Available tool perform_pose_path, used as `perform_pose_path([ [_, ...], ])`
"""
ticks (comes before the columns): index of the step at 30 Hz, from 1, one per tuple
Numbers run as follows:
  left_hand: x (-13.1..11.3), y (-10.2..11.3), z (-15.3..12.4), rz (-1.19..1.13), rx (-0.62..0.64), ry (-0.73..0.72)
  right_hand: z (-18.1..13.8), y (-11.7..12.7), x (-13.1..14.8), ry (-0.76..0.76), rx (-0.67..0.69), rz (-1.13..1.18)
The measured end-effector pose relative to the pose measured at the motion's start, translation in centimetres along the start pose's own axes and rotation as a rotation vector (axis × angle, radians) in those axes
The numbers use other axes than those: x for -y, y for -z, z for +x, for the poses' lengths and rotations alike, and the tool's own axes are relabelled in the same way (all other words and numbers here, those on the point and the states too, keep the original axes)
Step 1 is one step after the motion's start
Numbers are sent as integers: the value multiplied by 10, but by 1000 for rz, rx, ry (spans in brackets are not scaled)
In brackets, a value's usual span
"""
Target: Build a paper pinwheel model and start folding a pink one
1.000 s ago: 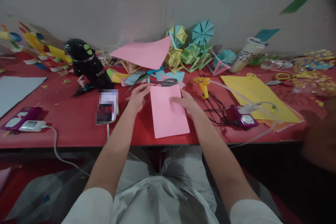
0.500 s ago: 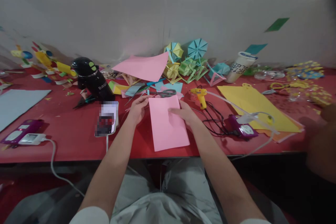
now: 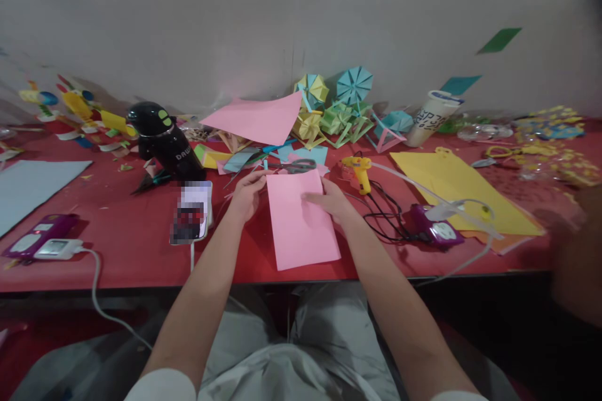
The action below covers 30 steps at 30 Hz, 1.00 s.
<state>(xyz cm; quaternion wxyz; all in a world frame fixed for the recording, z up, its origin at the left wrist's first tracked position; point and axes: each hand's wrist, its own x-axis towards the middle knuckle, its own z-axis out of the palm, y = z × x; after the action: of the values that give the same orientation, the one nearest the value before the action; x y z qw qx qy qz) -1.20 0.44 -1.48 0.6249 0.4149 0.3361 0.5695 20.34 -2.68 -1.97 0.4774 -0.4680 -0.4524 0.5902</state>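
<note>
A pink sheet of paper is held between my two hands near the table's front edge, tilted a little. My left hand pinches its upper left corner between thumb and fingers. At the upper right edge, my right hand grips the sheet, thumb on top and fingers behind it. Just beyond the sheet's top edge lie scissors with dark handles, among coloured paper scraps. A yellow glue gun rests to the right of my right hand.
A phone and a black bottle stand left of my arm. Folded paper umbrellas and a larger pink sheet are at the back. On the right are yellow paper, a purple power socket with cables, and a paper cup.
Both hands and the pink sheet have stayed in nearly the same place. The view has shifted very slightly.
</note>
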Motion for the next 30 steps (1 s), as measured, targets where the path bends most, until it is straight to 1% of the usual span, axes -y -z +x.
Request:
perform_pose_path([
  [17, -1, -2, -3, 4, -4, -2, 1, 1, -2, 7, -38, -18],
  [20, 1, -3, -3, 33, -22, -10, 1, 1, -1, 7, -38, -11],
  [24, 6, 1, 0, 163, -107, -50, 0, -1, 0, -1, -62, 0],
  [28, 10, 10, 5, 428, -157, -134, 2, 0, -1, -52, -50, 25],
  [30, 10, 14, 7, 528, -166, -171, 5, 3, -2, -86, -75, 33],
])
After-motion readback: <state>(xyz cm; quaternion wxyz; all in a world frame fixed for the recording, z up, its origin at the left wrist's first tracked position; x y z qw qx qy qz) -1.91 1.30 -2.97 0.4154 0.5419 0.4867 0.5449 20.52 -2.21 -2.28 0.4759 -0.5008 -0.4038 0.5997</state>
